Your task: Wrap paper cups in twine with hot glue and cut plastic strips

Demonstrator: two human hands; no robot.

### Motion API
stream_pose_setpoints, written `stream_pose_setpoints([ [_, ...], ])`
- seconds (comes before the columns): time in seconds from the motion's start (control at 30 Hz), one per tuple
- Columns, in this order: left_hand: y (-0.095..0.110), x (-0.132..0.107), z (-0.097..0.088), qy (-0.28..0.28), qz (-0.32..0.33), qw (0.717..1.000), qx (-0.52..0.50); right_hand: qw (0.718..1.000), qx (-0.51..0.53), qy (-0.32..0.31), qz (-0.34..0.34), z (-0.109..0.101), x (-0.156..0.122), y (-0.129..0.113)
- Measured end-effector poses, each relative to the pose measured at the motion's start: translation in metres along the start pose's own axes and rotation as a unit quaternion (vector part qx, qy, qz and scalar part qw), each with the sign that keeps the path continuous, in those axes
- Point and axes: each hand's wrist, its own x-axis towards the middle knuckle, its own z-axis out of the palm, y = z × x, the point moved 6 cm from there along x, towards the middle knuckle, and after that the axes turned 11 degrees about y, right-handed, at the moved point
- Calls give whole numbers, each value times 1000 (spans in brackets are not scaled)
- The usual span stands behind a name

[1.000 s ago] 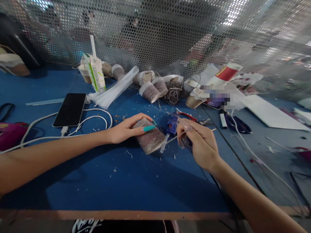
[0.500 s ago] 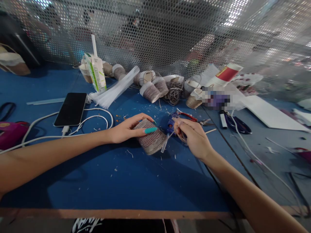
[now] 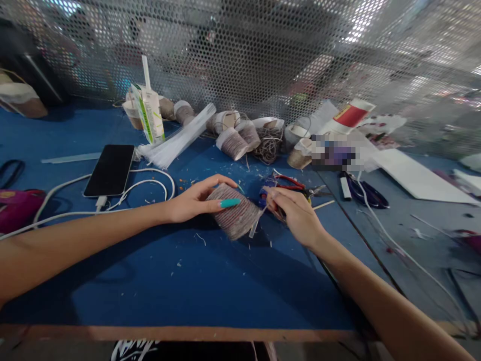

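Observation:
My left hand (image 3: 199, 200) grips a cup wrapped in grey-brown cord (image 3: 236, 215), which lies tilted on its side. Its thumb rests along the cup's upper side. At the cup's right end, the closed fingers of my right hand (image 3: 295, 208) pinch a thin cord (image 3: 264, 210) that runs to the cup. A short translucent strip (image 3: 254, 228) sticks out by the cup's rim. Just behind my right fingers is a blue object (image 3: 266, 188), partly hidden, its kind unclear. Red-handled pliers (image 3: 291, 181) lie beyond that hand.
Several cord-wrapped cups (image 3: 232, 144) line the back, beside a bundle of clear glue sticks (image 3: 184, 138) and a drink carton (image 3: 152, 115). At left lies a phone (image 3: 109, 170) on a white cable (image 3: 167, 183). A perforated metal screen (image 3: 240, 60) stands behind the table.
My right hand has shifted slightly left, nearer the cup's end. The left hand and the cup have barely moved.

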Motion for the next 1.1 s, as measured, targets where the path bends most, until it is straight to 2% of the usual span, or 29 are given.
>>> stream_pose_setpoints([
  [0.43,1,-1,-1,-4,7,999,-43,999,-5,-30,22,5,-2,7],
  [0.7,4,-2,0,-26,15,997,-72,997,-67,-42,-16,6,-6,8],
  [1.1,3,-1,-2,-33,50,994,-95,994,-18,-90,65,14,-10,13],
])
